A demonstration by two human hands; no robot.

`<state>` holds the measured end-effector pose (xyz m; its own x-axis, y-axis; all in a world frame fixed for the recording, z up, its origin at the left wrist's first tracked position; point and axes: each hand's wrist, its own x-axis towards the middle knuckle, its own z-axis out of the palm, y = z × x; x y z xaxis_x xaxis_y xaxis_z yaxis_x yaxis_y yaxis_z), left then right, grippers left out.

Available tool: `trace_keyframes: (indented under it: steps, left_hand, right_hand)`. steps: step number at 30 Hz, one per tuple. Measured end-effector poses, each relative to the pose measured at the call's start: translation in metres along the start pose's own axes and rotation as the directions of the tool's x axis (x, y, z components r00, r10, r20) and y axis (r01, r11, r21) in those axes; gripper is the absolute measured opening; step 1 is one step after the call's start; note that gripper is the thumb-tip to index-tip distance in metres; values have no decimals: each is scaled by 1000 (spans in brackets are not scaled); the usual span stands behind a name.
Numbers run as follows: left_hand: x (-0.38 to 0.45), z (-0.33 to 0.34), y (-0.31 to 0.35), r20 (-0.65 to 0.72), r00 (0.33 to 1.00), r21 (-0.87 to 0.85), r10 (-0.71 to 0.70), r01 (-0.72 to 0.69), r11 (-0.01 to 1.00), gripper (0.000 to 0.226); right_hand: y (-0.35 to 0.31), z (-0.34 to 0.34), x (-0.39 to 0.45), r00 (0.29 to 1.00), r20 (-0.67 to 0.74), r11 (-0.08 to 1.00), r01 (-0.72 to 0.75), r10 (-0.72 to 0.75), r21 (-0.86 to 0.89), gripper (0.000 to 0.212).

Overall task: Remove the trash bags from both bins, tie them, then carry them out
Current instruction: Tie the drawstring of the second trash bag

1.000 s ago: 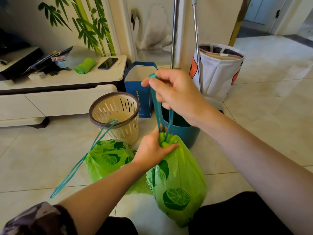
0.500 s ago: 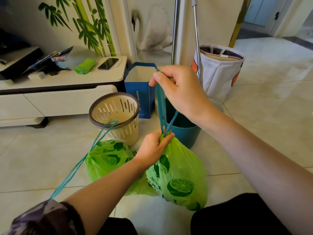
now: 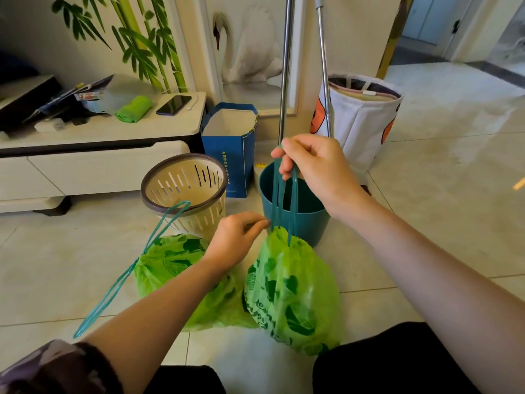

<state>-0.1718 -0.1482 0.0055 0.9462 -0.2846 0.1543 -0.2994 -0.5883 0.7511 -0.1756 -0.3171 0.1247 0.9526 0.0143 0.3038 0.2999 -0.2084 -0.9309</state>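
Head view shows your left hand [image 3: 234, 241] has come off the neck of the near bag [image 3: 292, 291], fingers loosely curled and holding nothing, while your right hand [image 3: 312, 163] stays clamped on its teal drawstring [image 3: 279, 200], pulled taut. The mouth is cinched (knot still to do). Left of that thin, crinkly bag slumps the second bag [image 3: 176, 265]; behind stand the slatted cream bin [image 3: 184, 189] and smooth teal bin [image 3: 295, 211].
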Motion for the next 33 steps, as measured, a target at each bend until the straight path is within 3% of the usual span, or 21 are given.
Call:
trace_keyframes:
  steps: [2,4,7,9,12,17,20,24,26,31,33]
  left_hand:
    - [0,2,-1,53,997,-58,-50,54,997,21]
    - [-1,7,1,123,988,-145,-89,107,984,38]
    - [-2,19,8,159,979,-176,-125,153,973,68]
    - [-1,27,13,142,981,-141,-136,156,978,74]
    - [2,33,16,101,985,-53,-140,146,988,53]
    - [6,30,9,5,982,-83,-187,187,979,17]
    - [8,27,-2,8,967,-174,-254,251,952,34]
    - [10,23,-5,34,945,-399,-324,310,863,19]
    - [10,21,-2,39,944,-459,-326,307,834,16]
    - [10,15,-2,102,932,-530,-347,346,774,20]
    - [10,14,-3,117,924,-526,-364,368,766,21]
  right_hand:
    - [4,-1,2,999,-15,997,-52,52,52,27]
    - [7,-2,4,996,-12,992,-86,87,94,26]
    - [6,0,4,996,48,997,-71,70,19,23]
    - [4,3,3,995,86,998,-51,55,-43,23]
    - [3,6,2,990,133,995,-30,42,-93,32]
    - [12,6,2,990,143,975,34,-2,-219,46]
    - [22,3,3,986,151,964,-24,66,-264,48]
    - [45,-3,-2,910,248,943,-312,331,-113,66]
    - [60,-1,-6,869,283,913,-387,407,-127,67]
    - [85,8,-9,833,288,875,-403,472,-266,57]
    - [84,9,-9,842,300,882,-364,449,-299,42]
